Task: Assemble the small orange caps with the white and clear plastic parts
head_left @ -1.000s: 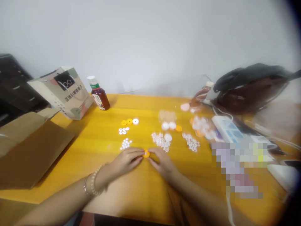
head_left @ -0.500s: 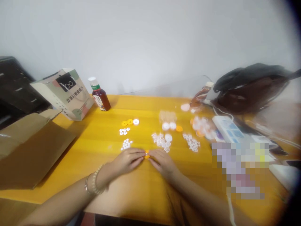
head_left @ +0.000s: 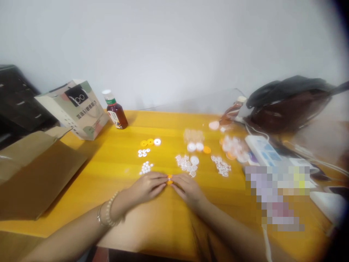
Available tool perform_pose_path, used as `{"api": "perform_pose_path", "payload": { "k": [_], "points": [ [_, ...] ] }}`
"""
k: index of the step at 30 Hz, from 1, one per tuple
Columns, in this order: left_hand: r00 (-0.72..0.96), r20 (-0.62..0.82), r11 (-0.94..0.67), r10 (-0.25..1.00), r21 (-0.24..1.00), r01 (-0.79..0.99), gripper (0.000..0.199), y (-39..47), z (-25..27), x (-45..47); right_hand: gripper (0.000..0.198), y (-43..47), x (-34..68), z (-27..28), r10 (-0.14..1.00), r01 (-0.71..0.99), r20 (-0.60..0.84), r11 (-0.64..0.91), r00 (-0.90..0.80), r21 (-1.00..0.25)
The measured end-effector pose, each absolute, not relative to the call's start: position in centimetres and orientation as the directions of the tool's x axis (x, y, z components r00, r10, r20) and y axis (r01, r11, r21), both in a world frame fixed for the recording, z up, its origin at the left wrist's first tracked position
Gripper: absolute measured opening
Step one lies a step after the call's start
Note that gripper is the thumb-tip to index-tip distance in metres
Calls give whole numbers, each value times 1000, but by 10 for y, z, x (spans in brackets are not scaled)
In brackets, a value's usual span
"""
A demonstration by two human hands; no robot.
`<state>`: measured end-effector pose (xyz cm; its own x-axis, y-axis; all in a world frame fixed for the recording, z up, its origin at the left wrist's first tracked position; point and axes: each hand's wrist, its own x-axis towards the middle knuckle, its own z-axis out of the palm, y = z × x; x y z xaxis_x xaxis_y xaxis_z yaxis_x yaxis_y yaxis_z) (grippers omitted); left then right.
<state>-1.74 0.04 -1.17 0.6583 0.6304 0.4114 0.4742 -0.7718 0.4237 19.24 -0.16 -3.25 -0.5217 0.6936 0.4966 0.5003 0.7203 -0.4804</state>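
Observation:
Between my fingertips, low in the middle of the head view, is a small round orange disc (head_left: 169, 179) with a white centre. My left hand (head_left: 148, 186) pinches its left side, and my right hand (head_left: 188, 188) pinches the right side. The fingers cover much of the disc's edge. Just beyond my left hand lie small white beads (head_left: 146, 167) in a cluster. Farther off are several small white rings (head_left: 143, 152) and a row of two orange discs (head_left: 147, 142) and one white disc (head_left: 157, 142). Past my right hand lie white openwork pieces (head_left: 186, 163).
A cardboard box (head_left: 40, 174), a paper bag (head_left: 79, 109) and a dark red bottle (head_left: 116, 111) stand on the left. To the right are more white openwork pieces (head_left: 221, 166), a blurred heap of pale discs (head_left: 236, 145), a power strip (head_left: 263, 151) and a dark bag (head_left: 289, 105).
Both hands keep their hold on the orange disc and stay almost still. The view has shifted very slightly.

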Motion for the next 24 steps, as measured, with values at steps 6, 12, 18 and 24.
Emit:
{"api": "perform_pose_path", "payload": {
  "k": [6, 12, 18, 24],
  "points": [
    [671, 403, -779, 622, 399, 483, 27, -1, -10, -17, 19, -2, 192, -33, 687, 495, 501, 726, -526, -477],
    [669, 395, -774, 629, 403, 489, 27, -1, -11, -18, 17, -2, 192, -32, 688, 497, 495, 726, -531, -475],
    [679, 394, -781, 620, 397, 482, 27, -1, -10, -17, 18, -2, 192, -35, 667, 496, 513, 745, -540, -446],
    [699, 369, -788, 612, 357, 501, 25, -2, -7, -17, 20, -2, 191, -43, 628, 516, 565, 773, -535, -369]
  ]
}}
